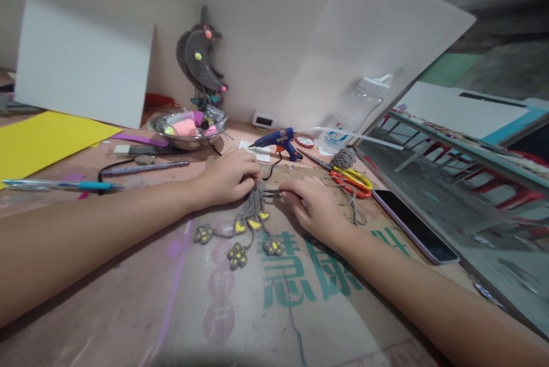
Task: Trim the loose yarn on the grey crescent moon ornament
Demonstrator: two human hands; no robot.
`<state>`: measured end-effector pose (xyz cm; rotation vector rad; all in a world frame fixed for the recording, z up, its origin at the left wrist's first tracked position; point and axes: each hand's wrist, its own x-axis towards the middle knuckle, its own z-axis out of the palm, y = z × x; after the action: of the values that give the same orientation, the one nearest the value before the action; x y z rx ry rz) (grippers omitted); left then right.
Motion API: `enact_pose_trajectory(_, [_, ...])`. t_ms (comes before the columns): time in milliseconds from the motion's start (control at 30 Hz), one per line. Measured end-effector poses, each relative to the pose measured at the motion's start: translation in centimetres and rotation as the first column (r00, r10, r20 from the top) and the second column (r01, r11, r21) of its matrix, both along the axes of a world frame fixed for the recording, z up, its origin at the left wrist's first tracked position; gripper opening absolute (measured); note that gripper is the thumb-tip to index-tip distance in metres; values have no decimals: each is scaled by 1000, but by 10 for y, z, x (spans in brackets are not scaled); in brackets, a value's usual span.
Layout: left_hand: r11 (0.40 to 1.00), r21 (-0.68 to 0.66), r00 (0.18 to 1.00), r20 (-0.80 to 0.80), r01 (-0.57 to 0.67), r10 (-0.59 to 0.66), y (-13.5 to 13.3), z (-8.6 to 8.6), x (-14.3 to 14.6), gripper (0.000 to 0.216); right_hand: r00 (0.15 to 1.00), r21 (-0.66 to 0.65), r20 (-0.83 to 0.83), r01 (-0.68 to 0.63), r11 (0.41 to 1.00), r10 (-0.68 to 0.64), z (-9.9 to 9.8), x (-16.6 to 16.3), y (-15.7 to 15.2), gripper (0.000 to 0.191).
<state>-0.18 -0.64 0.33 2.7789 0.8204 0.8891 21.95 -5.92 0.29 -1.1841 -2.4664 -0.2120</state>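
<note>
My left hand (pixel 229 178) is closed around the top of a bundle of grey cords (pixel 254 207) that end in small grey and yellow star and crescent charms (pixel 237 254). My right hand (pixel 312 207) rests beside it with its fingers pinched on the cord ends (pixel 272 192) that stick out to the right. The charms lie fanned out on the printed cardboard sheet (pixel 300 292) toward me.
A blue glue gun (pixel 278 141), yellow and red scissors (pixel 354 181), a ball of grey yarn (pixel 343 157) and a phone (pixel 414 225) lie to the right. A metal bowl of coloured pieces (pixel 189 127), pens (pixel 60 185), yellow paper (pixel 38 141) and a grey moon ornament (pixel 201 61) sit to the left and behind.
</note>
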Motion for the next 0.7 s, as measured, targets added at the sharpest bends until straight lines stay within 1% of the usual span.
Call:
enact_pose_trajectory(267, [999,-10,1000,7,-30,30,0,-2,1,19,997,79,29,-69,994,67,3,-1,-3,21])
enact_pose_trajectory(500, [998,-41,999,-22,-40,39,2,-4,1,20,996,55,78,-48,997,43,0,0,-2,21])
enact_pose_trajectory(700, [997,-54,998,-33,-57,56,3,-5,1,21,999,77,-3,-45,996,45,2,0,-3,19])
